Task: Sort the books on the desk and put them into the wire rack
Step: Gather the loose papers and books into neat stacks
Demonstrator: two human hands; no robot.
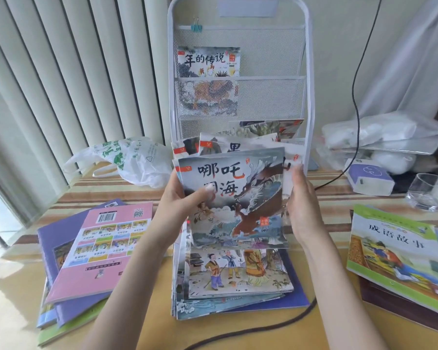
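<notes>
A: What is seen in front of the wire rack [239,97], from the biggest thing down?

B: The desk [147,311] is covered with piles. One picture book [209,63] is already placed in the rack's upper pocket, upright, with its cover to the front. In front of the rack's foot, a middle stack [240,279] of thin books is laid flat. To the left of the rack a pink-backed pile [96,251] is seen, and to the right a green-covered pile [400,258].

A: And the books in hand?

B: A fanned bundle [234,195] of thin books is held above the middle stack, just in front of the rack's lowest pocket. It is gripped at its left edge by the left hand [180,198], thumb on the cover. The right hand [302,205] is closed around the right edge; its fingers are hidden behind the books.

A: How is the bundle pointing?

B: It is almost upright, the cover turned to the person, the title at the top. The long axis seems to run up and down, leaning slightly away.

A: How should the step be done well?

B: The edges should probably be squared first, because the books are splayed. Then the bundle can be lowered into a free pocket, spines together.
</notes>
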